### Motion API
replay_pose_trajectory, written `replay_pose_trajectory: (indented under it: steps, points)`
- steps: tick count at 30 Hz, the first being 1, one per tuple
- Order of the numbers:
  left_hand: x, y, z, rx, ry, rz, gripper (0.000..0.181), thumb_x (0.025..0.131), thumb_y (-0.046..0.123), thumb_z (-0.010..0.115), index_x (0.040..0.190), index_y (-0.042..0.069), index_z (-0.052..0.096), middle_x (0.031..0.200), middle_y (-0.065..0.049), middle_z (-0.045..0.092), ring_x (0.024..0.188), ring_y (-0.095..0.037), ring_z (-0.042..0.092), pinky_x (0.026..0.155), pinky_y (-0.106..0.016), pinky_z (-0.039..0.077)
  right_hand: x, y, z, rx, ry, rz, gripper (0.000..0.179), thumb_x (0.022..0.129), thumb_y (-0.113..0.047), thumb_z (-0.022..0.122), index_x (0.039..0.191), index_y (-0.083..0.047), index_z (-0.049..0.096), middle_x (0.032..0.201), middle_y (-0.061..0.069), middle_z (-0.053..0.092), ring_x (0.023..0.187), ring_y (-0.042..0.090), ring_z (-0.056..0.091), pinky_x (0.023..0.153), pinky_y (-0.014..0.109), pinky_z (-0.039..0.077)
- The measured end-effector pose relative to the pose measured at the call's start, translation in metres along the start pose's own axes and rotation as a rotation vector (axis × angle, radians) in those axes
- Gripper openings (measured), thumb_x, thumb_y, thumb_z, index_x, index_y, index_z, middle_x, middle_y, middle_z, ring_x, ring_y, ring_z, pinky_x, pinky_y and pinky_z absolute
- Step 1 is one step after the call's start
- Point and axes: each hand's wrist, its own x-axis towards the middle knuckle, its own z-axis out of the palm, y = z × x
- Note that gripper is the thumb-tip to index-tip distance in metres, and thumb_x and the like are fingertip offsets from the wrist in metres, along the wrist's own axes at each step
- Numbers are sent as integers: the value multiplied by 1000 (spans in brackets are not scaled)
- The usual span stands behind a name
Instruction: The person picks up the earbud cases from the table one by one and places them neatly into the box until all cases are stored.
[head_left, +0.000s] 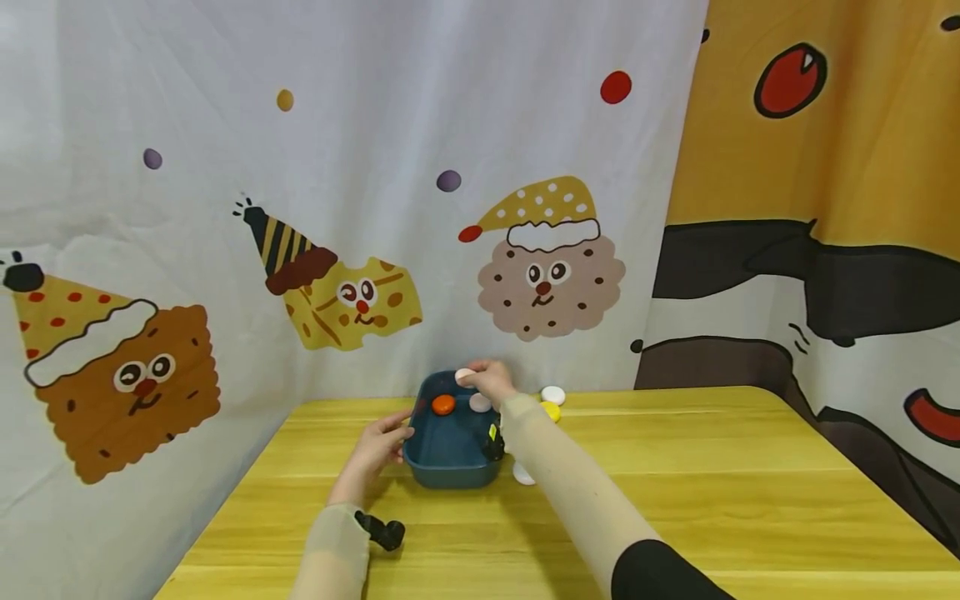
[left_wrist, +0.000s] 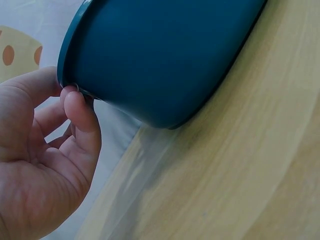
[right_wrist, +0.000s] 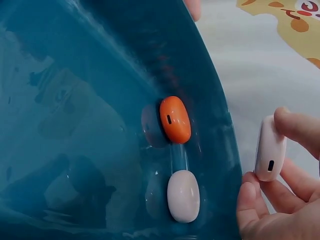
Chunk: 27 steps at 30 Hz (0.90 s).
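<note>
A dark blue plastic basin point(head_left: 453, 477) stands on the wooden table. My left hand point(head_left: 378, 442) grips its left rim, with fingertips and thumb at the lip in the left wrist view. Over the basin's far end, my right hand point(head_left: 492, 381) pinches a small white rounded case point(right_wrist: 270, 150) with a dark slot in its edge. An orange case point(right_wrist: 175, 120) of similar shape, also slotted, lies inside the basin near its far wall. Beside it in the basin is a pale pinkish-white case point(right_wrist: 183, 196).
To the right of the basin, a white case point(head_left: 552, 395) and a yellow case point(head_left: 552, 411) lie near the table's back edge. Another white case point(head_left: 523, 474) is partly hidden by my right forearm. A printed curtain point(head_left: 360, 167) hangs behind the table point(head_left: 712, 483).
</note>
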Motion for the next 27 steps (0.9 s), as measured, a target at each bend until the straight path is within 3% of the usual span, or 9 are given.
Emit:
replay_pose_trajectory:
  steps: [9, 19, 27]
  points:
    - [5, -3, 1, -6, 7, 9, 47, 93, 4, 59, 139, 2, 52, 85, -9, 52, 53, -12, 46, 48, -22, 44, 4, -1, -4, -23, 16, 33, 51, 87, -15, 72, 133, 2, 56, 135, 18, 53, 124, 35, 49, 98, 45, 43]
    - [4, -5, 0, -18, 14, 3, 47, 93, 2, 58, 139, -1, 51, 87, -9, 55, 51, -11, 46, 47, -22, 45, 1, -3, -9, 27, 0, 74, 48, 91, -14, 68, 135, 1, 55, 134, 18, 53, 116, 36, 54, 98, 48, 43]
    - [1, -5, 0, -19, 6, 19, 48, 92, 2, 58, 140, -3, 49, 82, -6, 52, 51, -11, 46, 47, -22, 45, 1, 2, -21, 41, -9, 59, 46, 92, -15, 67, 133, 3, 56, 130, 18, 55, 115, 39, 53, 97, 50, 43]
